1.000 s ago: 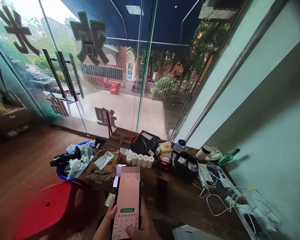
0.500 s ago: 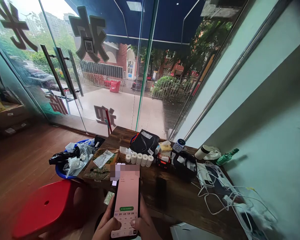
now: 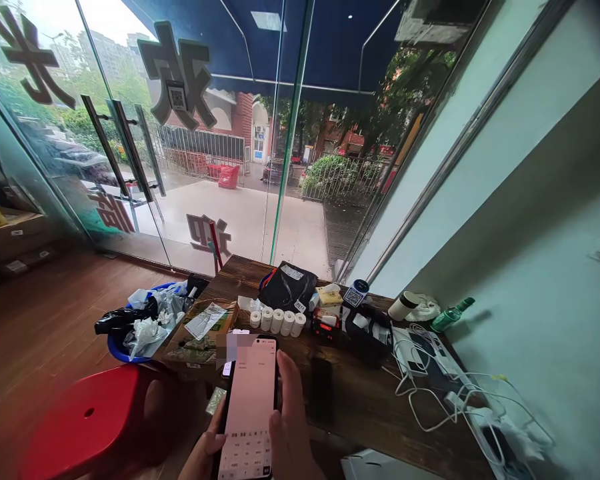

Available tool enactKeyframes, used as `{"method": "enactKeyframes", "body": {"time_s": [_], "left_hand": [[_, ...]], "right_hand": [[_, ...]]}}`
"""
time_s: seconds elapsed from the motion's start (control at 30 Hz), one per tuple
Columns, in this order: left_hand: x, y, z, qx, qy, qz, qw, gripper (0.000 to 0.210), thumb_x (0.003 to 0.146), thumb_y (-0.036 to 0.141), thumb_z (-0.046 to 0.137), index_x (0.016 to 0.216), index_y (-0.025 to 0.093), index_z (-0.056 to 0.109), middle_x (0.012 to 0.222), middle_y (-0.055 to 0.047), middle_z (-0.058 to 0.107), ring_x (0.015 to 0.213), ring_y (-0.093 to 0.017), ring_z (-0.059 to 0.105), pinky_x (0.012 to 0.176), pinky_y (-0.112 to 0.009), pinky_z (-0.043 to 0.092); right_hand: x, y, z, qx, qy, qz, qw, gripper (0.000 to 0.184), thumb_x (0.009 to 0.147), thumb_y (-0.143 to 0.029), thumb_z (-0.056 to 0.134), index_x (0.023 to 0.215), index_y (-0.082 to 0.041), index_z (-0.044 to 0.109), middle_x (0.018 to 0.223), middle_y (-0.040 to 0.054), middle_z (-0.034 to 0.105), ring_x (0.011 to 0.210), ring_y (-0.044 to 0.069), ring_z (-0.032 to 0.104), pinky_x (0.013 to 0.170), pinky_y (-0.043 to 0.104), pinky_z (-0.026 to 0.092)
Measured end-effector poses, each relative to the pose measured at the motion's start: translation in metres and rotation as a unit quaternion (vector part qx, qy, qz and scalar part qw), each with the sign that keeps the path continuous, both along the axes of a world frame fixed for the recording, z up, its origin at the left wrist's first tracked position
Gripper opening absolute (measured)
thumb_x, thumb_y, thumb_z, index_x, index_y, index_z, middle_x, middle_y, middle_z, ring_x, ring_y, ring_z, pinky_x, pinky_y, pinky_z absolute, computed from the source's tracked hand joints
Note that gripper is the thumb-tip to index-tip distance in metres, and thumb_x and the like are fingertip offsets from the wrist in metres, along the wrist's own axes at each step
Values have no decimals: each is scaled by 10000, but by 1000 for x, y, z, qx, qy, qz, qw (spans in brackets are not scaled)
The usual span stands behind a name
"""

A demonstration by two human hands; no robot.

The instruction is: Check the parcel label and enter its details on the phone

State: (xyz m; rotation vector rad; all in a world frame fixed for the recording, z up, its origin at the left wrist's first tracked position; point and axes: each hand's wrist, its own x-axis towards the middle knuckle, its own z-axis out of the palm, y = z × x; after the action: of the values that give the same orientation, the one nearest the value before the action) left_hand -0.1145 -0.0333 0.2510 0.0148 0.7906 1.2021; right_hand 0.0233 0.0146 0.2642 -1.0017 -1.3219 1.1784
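Note:
A smartphone (image 3: pixel 253 403) with a pinkish screen and an on-screen keyboard stands tilted in front of me, over the near edge of the table. My left hand (image 3: pixel 205 450) is closed around its lower left side, with the thumb on the left edge. Along the right edge lies my right hand (image 3: pixel 293 423), its index finger stretched up near the top corner and its thumb against the side; its other fingers are hidden. Another lit phone (image 3: pixel 227 369) shows partly behind the first one. Several white paper rolls (image 3: pixel 277 321) stand in a row just beyond.
The wooden table (image 3: pixel 350 393) bears a black parcel (image 3: pixel 286 287), a black bag (image 3: pixel 367 333), tangled white cables (image 3: pixel 430 407) and a green bottle (image 3: pixel 450 315). To the left are a cardboard box (image 3: pixel 195 347), a blue bin (image 3: pixel 120 350) of plastic and a red stool (image 3: pixel 87 423).
My right thumb has left the keyboard and moved to the phone's right edge, while my right index finger has risen along it. My left thumb has drawn back to the left edge. A green button is gone.

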Motion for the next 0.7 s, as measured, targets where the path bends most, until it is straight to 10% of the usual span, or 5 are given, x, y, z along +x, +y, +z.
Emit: {"method": "enactKeyframes", "body": {"time_s": [0.33,0.53,0.7], "left_hand": [[-4,-3,-11,-11,33,9,999,998,667,230,597,1470,294,7,1046,-59,735,1144,-331,574,960,-476,430],[2,0,-7,28,-29,27,999,502,633,264,653,1124,367,645,1050,9,736,1178,-294,551,1016,-388,391],[3,3,2,31,-28,17,999,411,597,283,702,1004,342,711,1059,16,734,1162,-297,560,951,-372,455]], "right_hand": [[12,5,23,130,-206,-19,970,539,878,-624,309,1347,-392,438,1517,15,150,1320,390,186,1042,602,199],[9,4,17,98,-157,-11,983,588,863,-646,332,1389,-385,367,1521,18,190,1349,375,162,1069,589,168],[4,6,-1,-50,47,28,997,734,800,-655,473,1407,-261,358,1397,97,452,1299,315,360,1052,473,305]]}}
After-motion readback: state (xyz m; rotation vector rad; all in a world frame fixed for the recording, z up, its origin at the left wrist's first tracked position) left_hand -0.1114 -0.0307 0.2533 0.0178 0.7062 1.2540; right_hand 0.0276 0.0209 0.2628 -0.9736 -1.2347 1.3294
